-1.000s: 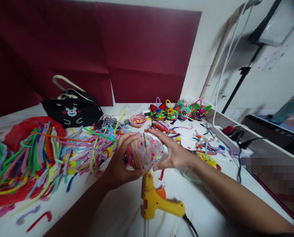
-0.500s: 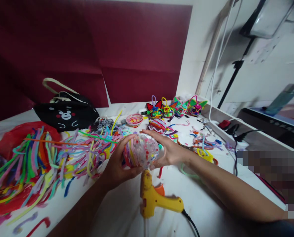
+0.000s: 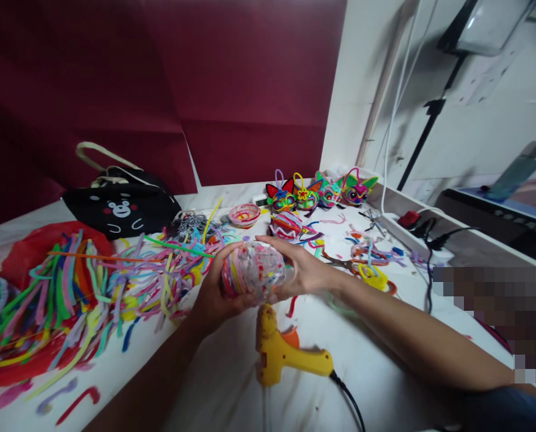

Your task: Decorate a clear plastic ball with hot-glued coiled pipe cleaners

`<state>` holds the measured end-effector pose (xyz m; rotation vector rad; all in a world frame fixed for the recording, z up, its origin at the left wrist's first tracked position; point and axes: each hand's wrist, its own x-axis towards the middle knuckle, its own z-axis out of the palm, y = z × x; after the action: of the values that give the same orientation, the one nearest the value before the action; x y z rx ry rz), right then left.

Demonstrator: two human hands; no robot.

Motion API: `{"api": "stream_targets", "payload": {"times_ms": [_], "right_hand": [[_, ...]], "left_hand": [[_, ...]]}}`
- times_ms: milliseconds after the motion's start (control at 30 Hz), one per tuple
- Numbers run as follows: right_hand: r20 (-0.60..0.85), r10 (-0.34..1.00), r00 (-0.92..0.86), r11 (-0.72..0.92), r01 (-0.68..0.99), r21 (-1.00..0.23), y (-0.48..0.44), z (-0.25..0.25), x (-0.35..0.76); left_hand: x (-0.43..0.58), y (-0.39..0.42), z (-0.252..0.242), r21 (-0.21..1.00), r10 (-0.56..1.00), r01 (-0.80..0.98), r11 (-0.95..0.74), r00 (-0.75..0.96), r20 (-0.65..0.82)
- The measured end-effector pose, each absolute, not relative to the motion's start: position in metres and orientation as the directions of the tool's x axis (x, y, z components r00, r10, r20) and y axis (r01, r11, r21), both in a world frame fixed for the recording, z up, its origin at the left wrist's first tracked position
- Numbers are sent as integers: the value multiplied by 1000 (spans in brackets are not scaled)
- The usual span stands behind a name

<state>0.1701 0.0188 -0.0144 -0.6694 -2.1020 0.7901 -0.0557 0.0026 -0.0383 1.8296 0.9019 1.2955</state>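
Note:
Between my two hands is a rounded ball (image 3: pixel 255 271), clear and whitish with red specks on its right part and wrapped in coloured pipe cleaners on its left. My left hand (image 3: pixel 214 294) is curled around the left side, thumb low at the front. On the right, my right hand (image 3: pixel 304 269) grips the other side, fingers over the top and thumb underneath. A yellow hot glue gun (image 3: pixel 274 354) with an orange trigger lies just below the ball, nozzle pointing away from me. Whether the ball touches the nozzle I cannot tell.
Pipe cleaners (image 3: pixel 137 276) are heaped at left, partly on a red bag (image 3: pixel 29 246). Behind stand a black bag (image 3: pixel 119 207), a pink coil bowl (image 3: pixel 244 216), a striped piece (image 3: pixel 286 225) and several eared ornaments (image 3: pixel 328 191). Scissors (image 3: pixel 340 262) and a power strip (image 3: pixel 405 231) are right.
The ball has tilted and shifted slightly left in my hands, showing more of its speckled clear side. Both hands keep their hold. The whole view has shifted a little.

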Motion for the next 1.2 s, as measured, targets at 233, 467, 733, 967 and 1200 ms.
{"api": "stream_targets", "payload": {"times_ms": [233,467,733,967,1200], "right_hand": [[450,724,-523,604,165,-780,17,-16,164],[432,737,-520,587,175,-790,11,-10,161],[453,737,-502,598,171,-783,7,-10,157],[317,827,-465,450,207,-869,9,-20,153],[285,813,-507,408,147,-901,11,-20,150]], "left_hand": [[-53,2,-32,876,874,133,-464,232,428],[-58,8,-45,918,890,6,-396,251,382],[-58,11,-49,928,891,-121,-352,259,372],[-55,12,-51,942,923,-234,-240,245,296],[-48,6,-41,940,954,-324,-106,235,188]]}}
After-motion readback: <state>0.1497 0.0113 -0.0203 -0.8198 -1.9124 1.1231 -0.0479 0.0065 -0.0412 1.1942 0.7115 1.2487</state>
